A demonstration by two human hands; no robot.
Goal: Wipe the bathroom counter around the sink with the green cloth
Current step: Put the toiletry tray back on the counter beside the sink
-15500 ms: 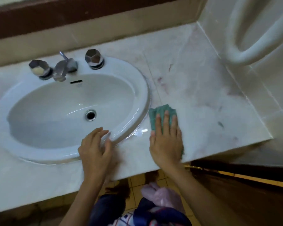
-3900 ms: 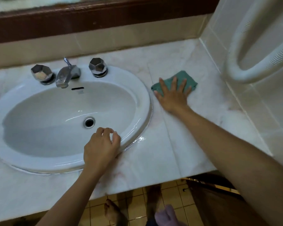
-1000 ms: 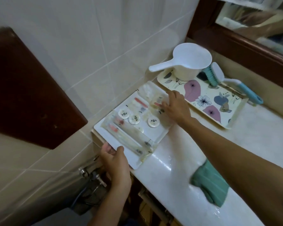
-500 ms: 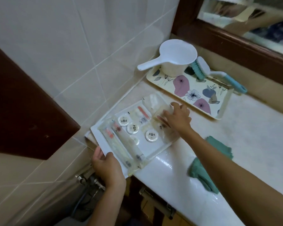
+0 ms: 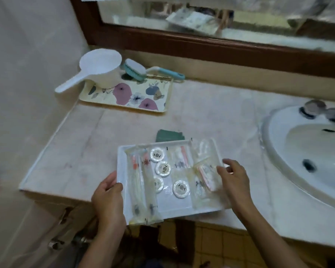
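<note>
Head camera is looking down at a pale marble counter (image 5: 211, 115), and both hands are busy with a white tray (image 5: 122, 163) of small toiletry packets. The left hand (image 5: 108, 200) is gripping the tray at its near left corner, with the thumb lying on top of the rim and the fingers going under it. The right hand (image 5: 234, 182) is resting on the right side of the tray with fingers spread loosely over a clear packet (image 5: 207, 175); I cannot tell if it is really pinching the packet or only touching it. The tray is hanging partly over the front edge of the counter. The green cloth (image 5: 169, 135) is lying on the counter just behind the far edge of the tray, free of both hands, and only its far part is showing. The sink (image 5: 275, 149) is sitting to the right, near the tray but not touching it. Far at the back left, a flowered tray (image 5: 139, 97) is carrying a white dipper (image 5: 99, 68) and a teal brush (image 5: 137, 71), below the mirror (image 5: 220, 18).
</note>
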